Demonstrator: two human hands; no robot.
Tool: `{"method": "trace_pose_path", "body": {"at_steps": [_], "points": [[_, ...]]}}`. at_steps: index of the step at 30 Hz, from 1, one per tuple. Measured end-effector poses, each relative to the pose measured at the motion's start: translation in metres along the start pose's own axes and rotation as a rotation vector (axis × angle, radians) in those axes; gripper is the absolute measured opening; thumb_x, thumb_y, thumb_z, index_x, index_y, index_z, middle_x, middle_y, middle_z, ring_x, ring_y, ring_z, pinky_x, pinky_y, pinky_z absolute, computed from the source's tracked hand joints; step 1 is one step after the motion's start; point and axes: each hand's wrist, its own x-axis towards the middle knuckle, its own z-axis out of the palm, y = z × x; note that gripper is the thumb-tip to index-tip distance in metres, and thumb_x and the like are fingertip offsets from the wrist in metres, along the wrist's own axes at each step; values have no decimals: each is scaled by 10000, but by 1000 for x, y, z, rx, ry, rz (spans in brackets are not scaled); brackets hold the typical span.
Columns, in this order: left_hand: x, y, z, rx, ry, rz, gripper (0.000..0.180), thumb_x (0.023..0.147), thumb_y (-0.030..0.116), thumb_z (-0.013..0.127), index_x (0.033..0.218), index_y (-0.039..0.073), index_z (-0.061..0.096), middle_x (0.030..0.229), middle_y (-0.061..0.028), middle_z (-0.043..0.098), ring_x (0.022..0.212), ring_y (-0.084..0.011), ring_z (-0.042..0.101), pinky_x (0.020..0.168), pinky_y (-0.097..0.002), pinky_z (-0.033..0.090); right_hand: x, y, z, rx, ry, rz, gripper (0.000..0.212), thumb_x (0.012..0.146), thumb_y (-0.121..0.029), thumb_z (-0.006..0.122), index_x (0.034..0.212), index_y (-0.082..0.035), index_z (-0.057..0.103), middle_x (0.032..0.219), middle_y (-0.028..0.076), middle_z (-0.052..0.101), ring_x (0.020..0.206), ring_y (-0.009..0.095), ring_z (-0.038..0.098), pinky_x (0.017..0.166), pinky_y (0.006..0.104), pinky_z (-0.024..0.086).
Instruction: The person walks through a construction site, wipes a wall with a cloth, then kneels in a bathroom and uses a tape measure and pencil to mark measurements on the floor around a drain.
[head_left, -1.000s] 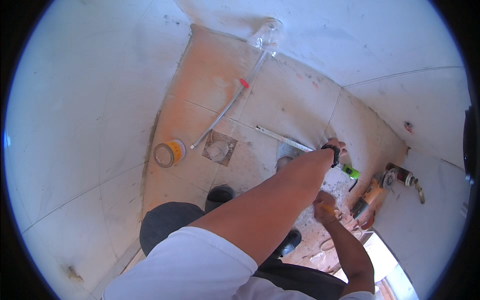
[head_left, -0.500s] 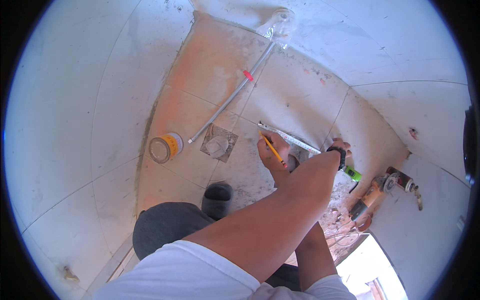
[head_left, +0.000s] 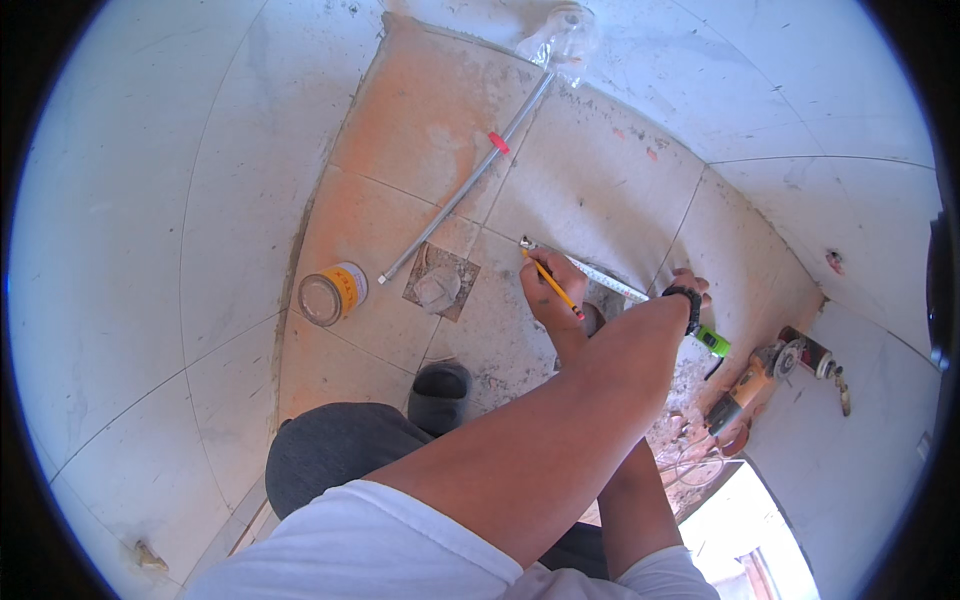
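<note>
My forearms cross, the left one lying over the right. In my right hand [head_left: 549,292] is a yellow pencil [head_left: 556,281], pinched with its point down beside the end of a tape measure blade [head_left: 612,282]. The blade lies across the floor tiles and runs under my left wrist toward its green case [head_left: 712,341]. My left hand [head_left: 692,286], a dark band round its wrist, rests at the blade's far side with its visible fingers apart. My left forearm hides part of the palm and of the tape.
Left of a square floor cutout [head_left: 462,303] stands a yellow-labelled can [head_left: 346,287]. A metal rod [head_left: 452,202] with a red clip reaches a clear plastic bag [head_left: 557,45]. An angle grinder [head_left: 747,388] and a spray-type can [head_left: 808,352] lie by the right wall. A dark slipper [head_left: 437,395] is near my knee.
The pencil point has come closer to the end of the tape blade. My left hand stays by the tape, and the view has shifted slightly.
</note>
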Motion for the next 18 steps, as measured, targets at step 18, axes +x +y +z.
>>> {"method": "trace_pose_path", "body": {"at_steps": [18], "points": [[-11,-3,-2,60,10,48,616,961,387,613,1522,227,414,1550,-10,383,1456,-297,317,897,-603,525,-2,10,0,27,-38,-20,135,821,-114,725,924,-32,749,733,94,707,632,144,664,622,287,535]]}}
